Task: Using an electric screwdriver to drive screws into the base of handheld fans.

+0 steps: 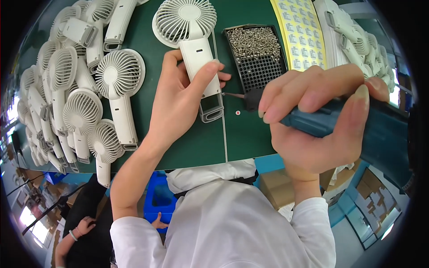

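My left hand (176, 98) is wrapped round the handle of a white handheld fan (196, 60), thumb on top. The fan lies with its round grille away from me and its grey wire loop toward me. In my right hand (317, 116) is a blue electric screwdriver (313, 118), its body running off to the right. Its thin bit points left, with the tip at the lower end of the fan's handle by the loop; whether a screw sits on it I cannot tell. Beside the bit stands a black tray (263, 73) of small metal screws (252, 42).
Many white fans (119, 80) are piled along the left of the green table (187, 149). A yellow-edged label sheet (301, 33) and more fans (357, 40) lie at the right. A small red-and-white round piece (237, 113) rests near the bit. Another person's hand (85, 225) shows lower left.
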A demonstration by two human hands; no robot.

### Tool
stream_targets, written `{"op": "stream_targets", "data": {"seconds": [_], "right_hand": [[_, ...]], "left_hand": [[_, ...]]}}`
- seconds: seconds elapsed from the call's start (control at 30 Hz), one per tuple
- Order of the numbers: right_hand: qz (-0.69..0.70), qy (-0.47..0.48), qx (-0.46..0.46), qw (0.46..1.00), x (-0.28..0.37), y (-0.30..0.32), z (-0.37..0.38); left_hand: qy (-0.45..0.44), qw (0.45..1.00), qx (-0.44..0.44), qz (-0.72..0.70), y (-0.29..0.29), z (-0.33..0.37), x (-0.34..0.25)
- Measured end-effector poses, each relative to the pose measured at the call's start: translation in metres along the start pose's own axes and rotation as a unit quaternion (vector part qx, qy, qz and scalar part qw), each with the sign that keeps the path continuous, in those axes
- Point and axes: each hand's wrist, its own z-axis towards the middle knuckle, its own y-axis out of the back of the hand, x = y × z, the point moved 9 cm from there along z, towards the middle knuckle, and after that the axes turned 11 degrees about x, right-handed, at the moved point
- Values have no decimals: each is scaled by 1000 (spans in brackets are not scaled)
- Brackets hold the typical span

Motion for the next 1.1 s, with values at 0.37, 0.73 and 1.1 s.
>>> {"op": "stream_targets", "data": {"seconds": [0.37,0.73,1.1], "right_hand": [[45,23,23,998,-9,-17,1],[28,14,53,998,-8,-20,2],[6,-13,-20,1000,-7,-4,2]], "left_hand": [[-7,1000,6,3,-1,-2,0],[-11,1000,1,5,1,-2,-1],[-6,999,33,-18,-1,-3,3]]}}
